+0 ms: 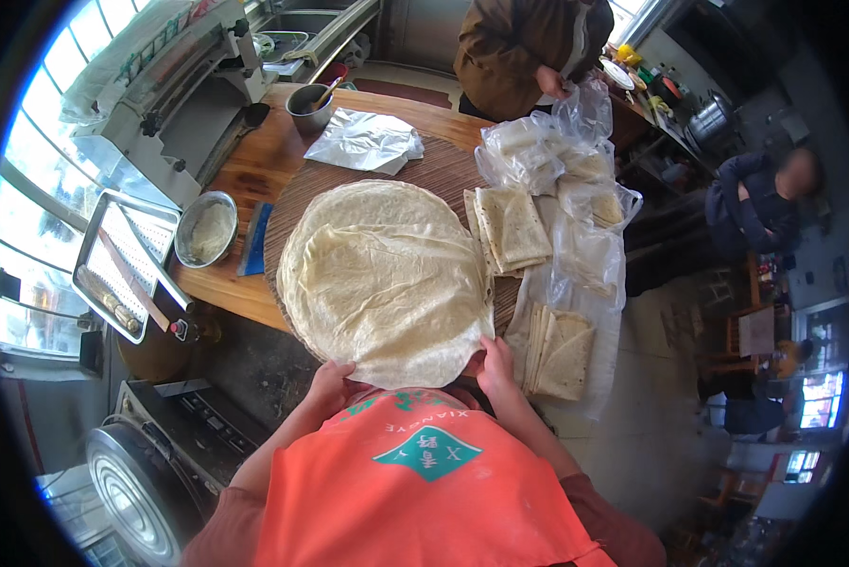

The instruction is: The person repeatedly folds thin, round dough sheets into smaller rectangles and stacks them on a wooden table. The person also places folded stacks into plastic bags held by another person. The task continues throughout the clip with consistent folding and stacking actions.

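Note:
A tall stack of large, thin round flatbreads (389, 283) lies on a round brown slatted mat (439, 152) in front of me. My left hand (334, 383) pinches the near left edge of the top flatbread. On the near right edge, my right hand (494, 360) grips the same sheet, which sags and wrinkles across the stack. Right of the stack sit folded flatbreads (513, 227), partly on the mat. Another folded bundle (560, 352) rests on a clear plastic sheet nearer to me.
Bagged flatbreads (587, 170) lie at the right, where a person in a brown jacket (502, 53) handles a plastic bag. A flour bowl (206, 229), blue scraper (256, 239), metal pot (309, 108) and tray of tools (123, 266) are leftward. A dough-sheeter-like machine (176, 106) stands behind.

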`<state>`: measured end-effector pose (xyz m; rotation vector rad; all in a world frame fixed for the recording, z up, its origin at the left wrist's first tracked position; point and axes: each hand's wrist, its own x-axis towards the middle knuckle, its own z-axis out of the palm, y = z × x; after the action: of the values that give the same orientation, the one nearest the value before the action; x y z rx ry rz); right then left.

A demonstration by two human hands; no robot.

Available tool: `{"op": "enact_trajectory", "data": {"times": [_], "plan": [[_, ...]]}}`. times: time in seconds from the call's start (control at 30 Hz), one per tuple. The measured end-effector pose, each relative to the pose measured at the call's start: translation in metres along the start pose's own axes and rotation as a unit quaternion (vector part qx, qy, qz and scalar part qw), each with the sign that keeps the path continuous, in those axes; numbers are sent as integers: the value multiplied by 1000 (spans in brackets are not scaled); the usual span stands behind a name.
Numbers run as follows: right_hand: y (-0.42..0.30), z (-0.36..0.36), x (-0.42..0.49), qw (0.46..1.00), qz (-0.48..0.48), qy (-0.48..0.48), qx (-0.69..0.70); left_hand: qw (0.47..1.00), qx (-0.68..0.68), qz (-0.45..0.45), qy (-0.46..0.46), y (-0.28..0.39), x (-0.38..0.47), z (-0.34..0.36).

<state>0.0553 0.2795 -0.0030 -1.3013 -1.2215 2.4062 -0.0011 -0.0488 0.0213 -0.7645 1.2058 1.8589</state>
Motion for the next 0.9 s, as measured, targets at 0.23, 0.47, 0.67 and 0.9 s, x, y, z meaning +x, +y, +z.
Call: {"op": "enact_trajectory", "data": {"times": [0.23,0.47,0.67,0.9], "plan": [[-55,138,48,948,-50,-299,102,965,-247,-84,-31,19,28,-36],[-49,126,70,619,-417,-149,-648,957,133,241,87,37,15,-23],[-65,86,104,561,-556,-60,-610,627,527,546,176,29,19,-14],[-77,73,132,619,-493,-48,-609,543,568,605,129,43,50,-38]]}}
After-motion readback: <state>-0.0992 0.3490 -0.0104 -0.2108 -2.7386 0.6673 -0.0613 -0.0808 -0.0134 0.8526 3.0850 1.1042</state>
